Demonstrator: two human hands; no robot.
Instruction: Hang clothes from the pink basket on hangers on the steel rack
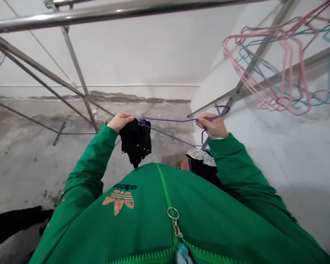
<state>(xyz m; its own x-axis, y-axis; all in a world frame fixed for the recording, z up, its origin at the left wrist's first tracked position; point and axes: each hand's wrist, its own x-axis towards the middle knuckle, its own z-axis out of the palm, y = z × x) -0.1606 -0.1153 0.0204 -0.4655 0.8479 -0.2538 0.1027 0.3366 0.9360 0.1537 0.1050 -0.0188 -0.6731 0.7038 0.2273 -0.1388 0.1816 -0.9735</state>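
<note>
My left hand (121,121) pinches the edge of a black garment (136,141) with small shiny studs or buttons; it hangs down below the fingers. My right hand (212,125) is closed around a purple wire hanger (167,120), near its hook end. The hanger lies sideways between my hands, its hook pointing right. Its left end meets the upper part of the black garment; whether it is inside the cloth I cannot tell.
Metal rack rails (104,16) cross above and to the left. Pink hangers (287,69) and blue ones hang at the upper right. Piled clothes (202,158) lie below my right forearm. A black-clad limb (13,223) shows at the lower left.
</note>
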